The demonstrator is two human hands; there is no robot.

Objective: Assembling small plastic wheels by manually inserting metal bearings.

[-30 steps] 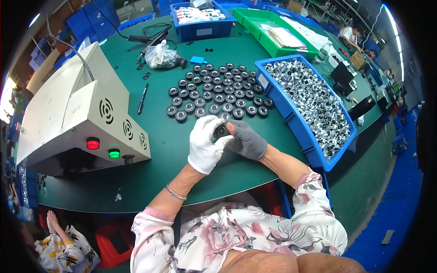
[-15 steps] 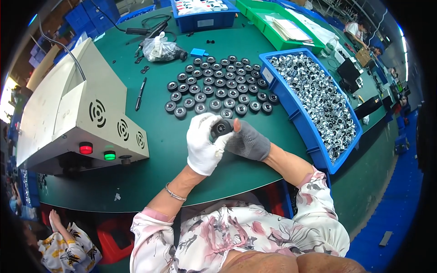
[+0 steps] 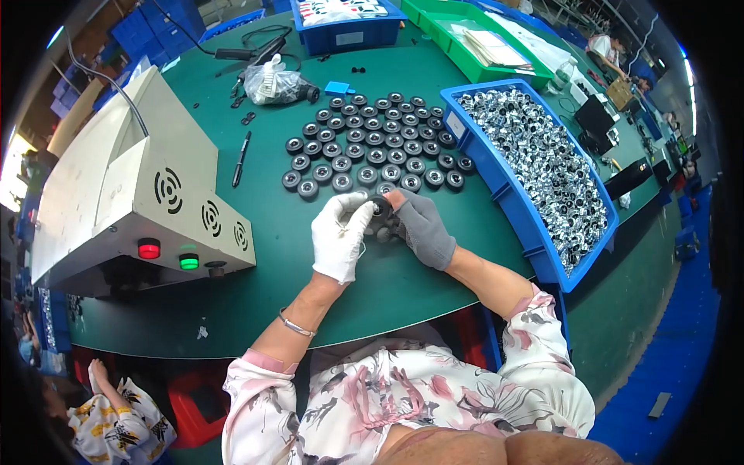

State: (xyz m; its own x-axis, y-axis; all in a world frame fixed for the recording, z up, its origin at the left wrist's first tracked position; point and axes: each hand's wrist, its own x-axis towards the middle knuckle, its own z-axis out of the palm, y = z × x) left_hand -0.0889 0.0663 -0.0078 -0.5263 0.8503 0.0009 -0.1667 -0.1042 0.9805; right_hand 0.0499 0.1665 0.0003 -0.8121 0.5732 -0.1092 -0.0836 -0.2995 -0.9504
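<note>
In front of me, both hands are at one small black wheel [image 3: 380, 208] with a pale hub. My left hand [image 3: 339, 239], in a white glove, pinches it from the left with thumb and fingers. From the right, my right hand [image 3: 422, 231], in a grey glove with a bare thumb tip, closes on its edge, its fingers curled underneath. Just beyond my hands, many similar black wheels [image 3: 375, 139] lie flat in loose rows on the green table [image 3: 271, 306].
On the right stands a blue bin [image 3: 535, 252] of shiny metal parts. A cream machine [image 3: 116, 186] with red and green buttons occupies the left. A pen [image 3: 242, 159], a plastic bag [image 3: 271, 81], a green tray [image 3: 453, 58] and another blue bin [image 3: 349, 37] lie farther back.
My hands have drawn slightly apart, and the wheel has tilted and moved a little away from me. My right hand has turned, its curled fingers now showing below the wheel.
</note>
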